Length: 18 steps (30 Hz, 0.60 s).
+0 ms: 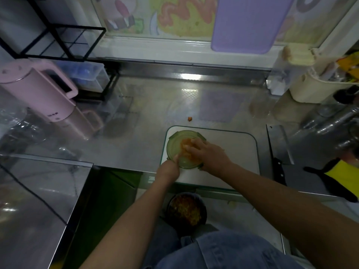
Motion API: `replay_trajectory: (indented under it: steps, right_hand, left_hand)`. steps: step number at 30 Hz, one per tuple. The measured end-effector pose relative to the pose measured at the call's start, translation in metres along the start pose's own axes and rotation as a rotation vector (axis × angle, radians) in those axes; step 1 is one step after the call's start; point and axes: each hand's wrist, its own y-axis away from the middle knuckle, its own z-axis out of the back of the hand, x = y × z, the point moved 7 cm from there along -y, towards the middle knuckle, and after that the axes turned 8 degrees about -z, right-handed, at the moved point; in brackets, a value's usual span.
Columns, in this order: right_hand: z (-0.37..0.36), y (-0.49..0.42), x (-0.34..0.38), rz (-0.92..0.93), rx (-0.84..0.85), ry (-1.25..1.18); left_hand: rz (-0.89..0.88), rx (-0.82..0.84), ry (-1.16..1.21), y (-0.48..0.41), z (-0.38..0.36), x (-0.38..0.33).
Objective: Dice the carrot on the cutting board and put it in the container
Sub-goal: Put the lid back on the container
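Denim lap, left grip clamping container, right grip unclear over carrot, cutting board, steel counter

We see a pink kettle far left on the counter, a purple board leaning at the back.

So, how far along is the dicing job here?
Cutting looks done: the knife lies on the counter right of the board, which looks nearly bare. In hand: the left hand steadies the container on the board while the right hand puts diced carrot into it. Left: one stray piece beyond the board.
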Motion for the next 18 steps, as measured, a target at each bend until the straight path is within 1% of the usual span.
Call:
replay_trajectory:
  steps: [3,4,6,7,8,9,10,11,12,13,14,16,18]
  right_hand:
    - [0.001,0.000,0.000,-0.014,-0.005,-0.047]
    - [-0.001,0.002,-0.002,-0.003,0.017,-0.114]
    - [0.001,0.007,-0.005,0.034,0.073,-0.405]
    - [0.005,0.010,-0.009,0.017,0.061,-0.567]
    - [0.008,0.011,-0.017,-0.066,0.008,-0.689]
    - [0.009,0.013,-0.027,-0.203,-0.068,-0.764]
    - [0.007,0.014,-0.037,-0.368,-0.107,-0.831]
    - [0.000,0.015,-0.042,-0.513,-0.085,-0.921]
    - [-0.007,0.016,-0.040,-0.603,-0.038,-1.039]
    - [-0.012,0.015,-0.035,-0.640,-0.003,-1.142]
    - [-0.012,0.012,-0.030,-0.646,-0.007,-1.195]
    - [-0.009,0.008,-0.025,-0.633,-0.061,-1.207]
    - [-0.004,-0.002,-0.011,-0.590,-0.054,-1.253]
  left_hand:
    - [0.022,0.014,0.095,0.001,-0.002,0.007]
    - [0.046,0.008,0.181,0.001,-0.002,0.011]
    - [0.081,-0.043,0.386,0.001,0.002,0.016]
    - [0.067,-0.096,0.461,-0.001,0.005,0.017]
    - [0.048,-0.145,0.522,0.000,0.008,0.015]
    - [0.029,-0.181,0.588,0.002,0.011,0.012]
    - [0.029,-0.202,0.666,0.004,0.011,0.010]
    - [0.045,-0.215,0.767,0.005,0.009,0.009]
    - [0.073,-0.222,0.854,0.007,0.007,0.009]
    - [0.096,-0.236,0.922,0.006,0.005,0.010]
    - [0.113,-0.254,0.971,0.007,0.006,0.013]
    - [0.111,-0.290,1.018,0.009,0.009,0.016]
    - [0.103,-0.334,1.065,0.010,0.019,0.027]
